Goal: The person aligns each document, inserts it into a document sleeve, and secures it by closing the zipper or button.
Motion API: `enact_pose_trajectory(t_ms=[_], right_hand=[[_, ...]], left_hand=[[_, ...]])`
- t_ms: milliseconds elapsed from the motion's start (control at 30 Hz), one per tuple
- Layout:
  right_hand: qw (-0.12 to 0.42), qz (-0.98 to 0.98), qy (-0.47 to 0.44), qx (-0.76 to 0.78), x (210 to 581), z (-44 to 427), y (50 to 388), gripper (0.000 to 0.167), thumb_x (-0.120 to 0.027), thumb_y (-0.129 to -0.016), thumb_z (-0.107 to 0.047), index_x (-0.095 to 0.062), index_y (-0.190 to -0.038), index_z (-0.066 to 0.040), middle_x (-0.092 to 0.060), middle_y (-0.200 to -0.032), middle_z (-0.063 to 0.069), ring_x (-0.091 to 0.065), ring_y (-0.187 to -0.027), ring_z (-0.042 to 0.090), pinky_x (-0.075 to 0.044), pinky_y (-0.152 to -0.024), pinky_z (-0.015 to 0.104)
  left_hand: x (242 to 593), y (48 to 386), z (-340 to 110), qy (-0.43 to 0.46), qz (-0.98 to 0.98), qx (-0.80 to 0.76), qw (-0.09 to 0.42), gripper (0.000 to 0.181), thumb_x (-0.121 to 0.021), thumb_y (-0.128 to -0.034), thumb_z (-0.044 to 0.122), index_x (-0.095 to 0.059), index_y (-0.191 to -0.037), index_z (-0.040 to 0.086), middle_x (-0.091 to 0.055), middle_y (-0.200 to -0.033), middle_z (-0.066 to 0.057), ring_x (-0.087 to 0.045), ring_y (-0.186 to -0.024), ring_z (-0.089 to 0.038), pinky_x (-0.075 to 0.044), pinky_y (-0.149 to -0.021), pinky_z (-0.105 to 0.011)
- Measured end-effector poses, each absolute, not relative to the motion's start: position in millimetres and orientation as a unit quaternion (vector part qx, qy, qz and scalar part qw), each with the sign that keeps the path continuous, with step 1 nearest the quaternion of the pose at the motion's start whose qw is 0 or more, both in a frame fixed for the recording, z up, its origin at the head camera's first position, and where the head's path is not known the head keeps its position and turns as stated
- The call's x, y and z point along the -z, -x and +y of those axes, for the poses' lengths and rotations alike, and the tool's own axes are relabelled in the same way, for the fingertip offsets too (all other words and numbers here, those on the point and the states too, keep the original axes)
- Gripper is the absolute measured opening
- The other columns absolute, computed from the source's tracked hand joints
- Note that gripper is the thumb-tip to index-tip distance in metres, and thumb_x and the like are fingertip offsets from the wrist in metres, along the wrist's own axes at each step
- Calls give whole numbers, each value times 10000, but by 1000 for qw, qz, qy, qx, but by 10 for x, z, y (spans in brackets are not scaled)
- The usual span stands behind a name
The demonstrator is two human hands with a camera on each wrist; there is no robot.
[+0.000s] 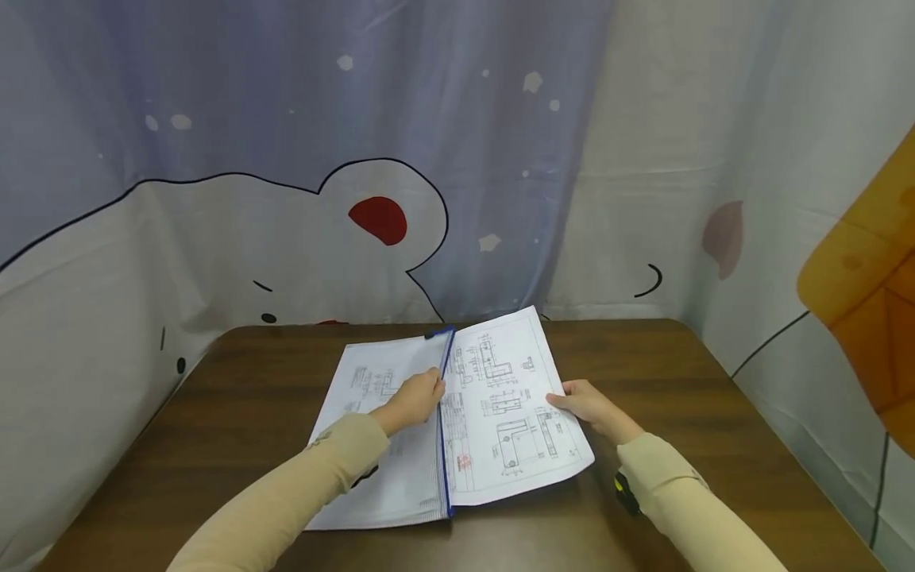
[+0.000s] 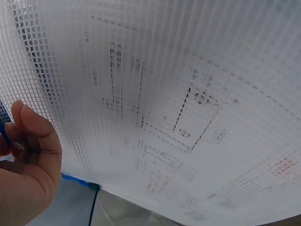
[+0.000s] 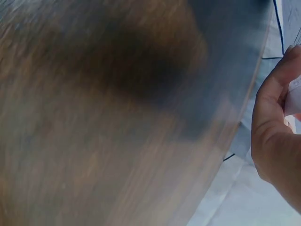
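Observation:
A translucent mesh zip pouch [image 1: 407,477] with a blue edge stands tilted over the table, a printed drawing showing through its grid. My left hand [image 1: 422,396] pinches the blue edge near its middle. In the left wrist view, curled fingers and thumb of that hand [image 2: 35,150] are at the blue strip, beside the mesh [image 2: 155,94]. White paper with technical drawings [image 1: 511,405] extends rightward from the blue edge. My right hand [image 1: 589,403] pinches the paper's right edge, thumb on top. The right wrist view shows this hand [image 3: 277,122] curled round a paper edge [image 3: 294,99].
Beneath lies a dark brown wooden table [image 1: 257,397] with rounded back corners. Directly behind it hangs a printed curtain [image 1: 500,159], and more curtain runs along both sides.

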State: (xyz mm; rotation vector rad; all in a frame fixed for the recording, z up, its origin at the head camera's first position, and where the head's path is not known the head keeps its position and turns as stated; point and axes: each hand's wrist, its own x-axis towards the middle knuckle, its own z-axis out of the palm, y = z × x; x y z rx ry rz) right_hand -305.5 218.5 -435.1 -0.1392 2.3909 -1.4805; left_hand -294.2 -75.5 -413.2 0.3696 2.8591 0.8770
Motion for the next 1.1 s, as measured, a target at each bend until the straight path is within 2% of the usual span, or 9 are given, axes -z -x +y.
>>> enact_pose_trajectory(t_ms=[200,400,600,900,1100], right_hand=[[160,832,50,530,4363,2125,3050,249,-526,-945,-86,-586,-1039,137,-690,-749,39,-640,-608,107,-533,-575,248],[152,843,17,515,4313,2211,3079,279,-536,-947,-114,-576,-1076,130,-680,-735,27,-640,-600,115,-533,-564,247],[165,845,16,508,4383,2124,3032,267,-546,-942,-122,-594,-1062,111,-685,-747,36,-643,-614,119,-532,-579,253],[163,831,22,531,4436,1884,2997,248,-516,-954,-99,-589,-1063,112,-698,-774,58,-654,-618,115,-551,-574,257],[159,828,28,537,4438,1801,2995,238,-514,-952,-81,-588,-1054,120,-701,-790,89,-654,-618,119,-546,-563,250]], left_hand=[[4162,3017,-749,-117,946,-296,59,199,-364,-1007,141,-477,-890,26,-477,-667,-64,-504,-490,-159,-411,-457,-241],[4137,3037,-742,-118,943,-306,55,218,-373,-997,144,-429,-807,53,-408,-624,-35,-486,-476,-155,-399,-449,-241],[4150,3021,-632,-107,942,-308,72,209,-368,-1007,152,-467,-859,43,-417,-639,-26,-471,-499,-134,-368,-446,-203],[4163,3010,-484,-114,948,-290,71,213,-357,-1011,162,-504,-979,12,-485,-697,-48,-491,-534,-132,-389,-485,-213],[4197,3021,-455,-116,945,-298,64,207,-359,-1005,146,-507,-961,8,-461,-666,-39,-473,-504,-126,-375,-466,-208]])
